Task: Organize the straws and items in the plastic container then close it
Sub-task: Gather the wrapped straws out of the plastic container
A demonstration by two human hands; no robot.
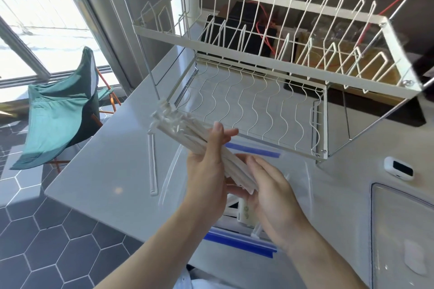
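— Starting nearest: what do the 2 hands have?

— Both are on 1 bundle of white straws (187, 131); the left hand (206, 171) cradles it from below, fingers curled up round the middle, thumb on top; the right hand (270, 185) lies against the bundle's near end, fingers straight and together, palm cupping the tips.

— Where is the bundle?

— Held in the air above the plastic container (303, 185), tilted up and away to the left; its far ends are blurred.

— And the container?

— Clear, open, on the white counter (98, 178), blue strips at its near and far rims; a small white item (246, 214) lies inside, under the hands.

— Anything else?

— 1 wrapped straw (152, 164) lies on the counter left of the container; a clear lid (404, 230) sits at the right; beyond stands a 2-tier white dish rack (270, 54); a green chair (63, 110) is by the window.
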